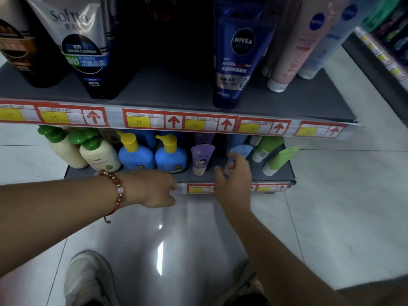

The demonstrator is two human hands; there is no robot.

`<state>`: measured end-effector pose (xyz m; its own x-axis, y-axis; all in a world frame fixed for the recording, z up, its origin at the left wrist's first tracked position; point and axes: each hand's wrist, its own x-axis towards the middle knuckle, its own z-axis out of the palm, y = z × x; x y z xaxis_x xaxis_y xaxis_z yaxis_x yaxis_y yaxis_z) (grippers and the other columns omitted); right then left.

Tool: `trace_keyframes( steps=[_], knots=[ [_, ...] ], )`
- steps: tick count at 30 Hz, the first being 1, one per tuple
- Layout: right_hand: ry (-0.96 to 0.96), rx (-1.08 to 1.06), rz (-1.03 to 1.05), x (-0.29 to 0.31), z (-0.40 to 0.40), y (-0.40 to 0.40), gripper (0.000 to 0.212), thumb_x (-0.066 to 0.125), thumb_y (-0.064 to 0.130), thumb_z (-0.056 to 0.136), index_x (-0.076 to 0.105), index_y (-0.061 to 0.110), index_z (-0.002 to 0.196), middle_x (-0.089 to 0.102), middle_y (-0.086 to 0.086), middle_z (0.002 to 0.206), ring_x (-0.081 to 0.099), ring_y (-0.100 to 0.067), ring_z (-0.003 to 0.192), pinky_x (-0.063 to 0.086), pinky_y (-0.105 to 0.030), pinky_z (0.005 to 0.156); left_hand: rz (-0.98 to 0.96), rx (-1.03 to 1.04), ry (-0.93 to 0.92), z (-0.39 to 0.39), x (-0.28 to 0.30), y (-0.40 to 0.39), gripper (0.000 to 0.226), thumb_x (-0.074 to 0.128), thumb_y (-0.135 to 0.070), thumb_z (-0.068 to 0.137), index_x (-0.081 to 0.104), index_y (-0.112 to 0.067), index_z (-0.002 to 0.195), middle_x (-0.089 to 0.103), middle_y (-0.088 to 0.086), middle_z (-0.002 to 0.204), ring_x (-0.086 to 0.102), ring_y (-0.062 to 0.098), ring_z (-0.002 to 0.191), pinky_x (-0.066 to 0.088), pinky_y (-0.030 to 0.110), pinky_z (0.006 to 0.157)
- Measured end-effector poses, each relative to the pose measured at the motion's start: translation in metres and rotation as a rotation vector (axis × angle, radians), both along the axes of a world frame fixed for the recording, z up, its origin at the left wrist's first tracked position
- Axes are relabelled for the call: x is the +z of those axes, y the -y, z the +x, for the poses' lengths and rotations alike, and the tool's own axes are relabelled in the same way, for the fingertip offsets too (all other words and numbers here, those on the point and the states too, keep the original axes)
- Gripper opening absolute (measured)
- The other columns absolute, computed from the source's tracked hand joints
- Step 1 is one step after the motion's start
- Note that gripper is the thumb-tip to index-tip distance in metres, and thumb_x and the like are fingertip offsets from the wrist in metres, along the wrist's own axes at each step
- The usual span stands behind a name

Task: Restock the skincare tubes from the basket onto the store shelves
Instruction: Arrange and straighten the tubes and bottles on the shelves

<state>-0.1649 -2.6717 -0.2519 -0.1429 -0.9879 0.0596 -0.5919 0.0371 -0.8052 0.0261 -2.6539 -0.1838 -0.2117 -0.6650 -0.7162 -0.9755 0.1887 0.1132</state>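
My right hand (235, 177) reaches into the lower shelf (273, 176) and grips a light blue tube (242, 150) that stands there, thumb on the left and fingers round its lower part. A purple tube (202, 159) stands cap-down just left of it. Two green tubes (279, 160) lean to the right. My left hand (154, 188), with a red bead bracelet on the wrist, is at the shelf's front edge below the blue pump bottles (170, 157). Its fingers are hidden. No basket is in view.
The upper shelf (176, 89) carries a Nivea Men tube (236, 54), a Softto cleanser (88, 51) and pink and pale tubes at the right, with a dark gap between them. Cream pump bottles (97, 155) stand at the lower left. Shiny floor tiles and my shoe (88, 279) lie below.
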Motion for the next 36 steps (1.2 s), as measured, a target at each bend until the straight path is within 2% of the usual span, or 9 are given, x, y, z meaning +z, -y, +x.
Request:
trace_keyframes(
  steps=[5, 7, 11, 14, 17, 22, 26, 31, 36],
  knots=[
    [-0.519, -0.023, 0.054, 0.032, -0.041, 0.044, 0.039, 0.06, 0.032, 0.093, 0.055, 0.017, 0.128, 0.05, -0.011, 0.118, 0.047, -0.027, 0.112, 0.041, -0.038, 0.096, -0.024, -0.034, -0.035, -0.03, 0.01, -0.002, 0.053, 0.045, -0.05, 0.098, 0.04, -0.029, 0.146, 0.052, -0.002, 0.138, 0.052, 0.019, 0.122, 0.041, 0.025, 0.084],
    [-0.564, 0.059, 0.122, 0.032, -0.05, 0.052, 0.036, 0.061, 0.036, 0.093, 0.06, 0.018, 0.124, 0.052, -0.012, 0.117, 0.048, -0.029, 0.111, 0.042, -0.039, 0.095, -0.04, -0.046, -0.056, -0.037, 0.013, -0.003, 0.05, 0.046, -0.049, 0.097, 0.044, -0.028, 0.143, 0.055, -0.002, 0.132, 0.054, 0.019, 0.117, 0.042, 0.025, 0.083],
    [-0.187, 0.154, 0.202, 0.037, -0.065, 0.035, 0.026, 0.064, 0.033, 0.092, 0.062, 0.016, 0.111, 0.064, -0.003, 0.101, 0.06, -0.019, 0.088, 0.049, -0.031, 0.072, -0.086, 0.058, -0.201, -0.046, 0.011, -0.003, 0.04, 0.051, -0.044, 0.094, 0.056, -0.022, 0.127, 0.063, 0.0, 0.118, 0.059, 0.022, 0.107, 0.048, 0.028, 0.083],
    [0.092, 0.119, 0.194, 0.05, -0.08, 0.017, 0.016, 0.067, 0.029, 0.09, 0.062, 0.014, 0.094, 0.065, -0.002, 0.083, 0.059, -0.012, 0.07, 0.047, -0.023, 0.059, -0.177, 0.186, -0.367, -0.055, 0.007, -0.005, 0.065, 0.059, -0.051, 0.088, 0.037, -0.029, 0.145, 0.055, -0.006, 0.134, 0.055, 0.019, 0.12, 0.048, 0.032, 0.097],
    [0.598, 0.176, 0.486, 0.055, -0.077, 0.01, 0.024, 0.066, 0.021, 0.091, 0.064, 0.003, 0.106, 0.071, -0.022, 0.103, 0.07, -0.027, 0.086, 0.06, -0.033, 0.074, -0.212, 0.262, -0.59, -0.076, 0.006, -0.007, 0.057, 0.074, -0.042, 0.081, 0.048, -0.024, 0.128, 0.063, -0.006, 0.115, 0.062, 0.006, 0.093, 0.053, 0.028, 0.079],
    [0.868, 0.13, 0.757, 0.017, -0.068, 0.025, 0.065, 0.043, 0.06, 0.094, 0.064, 0.004, 0.12, 0.07, -0.019, 0.113, 0.066, -0.033, 0.108, 0.053, -0.048, 0.094, -0.092, 0.6, -0.717, -0.085, -0.01, -0.01, 0.03, 0.074, -0.018, 0.073, 0.061, -0.01, 0.099, 0.061, 0.006, 0.072, 0.057, 0.015, 0.054, 0.048, 0.029, 0.051],
    [0.34, -0.061, 0.505, -0.025, -0.059, 0.057, 0.047, 0.064, 0.036, 0.09, 0.062, -0.003, 0.116, 0.068, -0.017, 0.106, 0.063, -0.035, 0.106, 0.049, -0.038, 0.087, -0.073, 0.711, -0.71, -0.074, -0.022, -0.01, 0.019, 0.073, -0.015, 0.074, 0.056, -0.012, 0.082, 0.056, 0.0, 0.064, 0.056, 0.016, 0.054, 0.048, 0.029, 0.054],
    [0.063, -0.048, 0.293, -0.055, -0.04, 0.087, 0.05, 0.079, 0.027, 0.07, 0.062, 0.0, 0.108, 0.066, -0.019, 0.104, 0.063, -0.035, 0.094, 0.052, -0.046, 0.082, -0.051, 0.68, -0.68, -0.054, -0.03, -0.011, 0.03, 0.073, -0.022, 0.07, 0.056, -0.009, 0.091, 0.057, 0.003, 0.067, 0.056, 0.015, 0.058, 0.047, 0.032, 0.057],
    [0.021, -0.013, 0.267, -0.06, -0.035, 0.105, 0.038, 0.074, 0.02, 0.083, 0.062, -0.002, 0.111, 0.068, -0.02, 0.108, 0.062, -0.038, 0.098, 0.048, -0.036, 0.08, -0.048, 0.681, -0.63, -0.048, -0.034, -0.008, 0.033, 0.075, -0.023, 0.072, 0.054, -0.006, 0.091, 0.055, 0.001, 0.065, 0.053, 0.014, 0.058, 0.042, 0.032, 0.057]
  ],
)
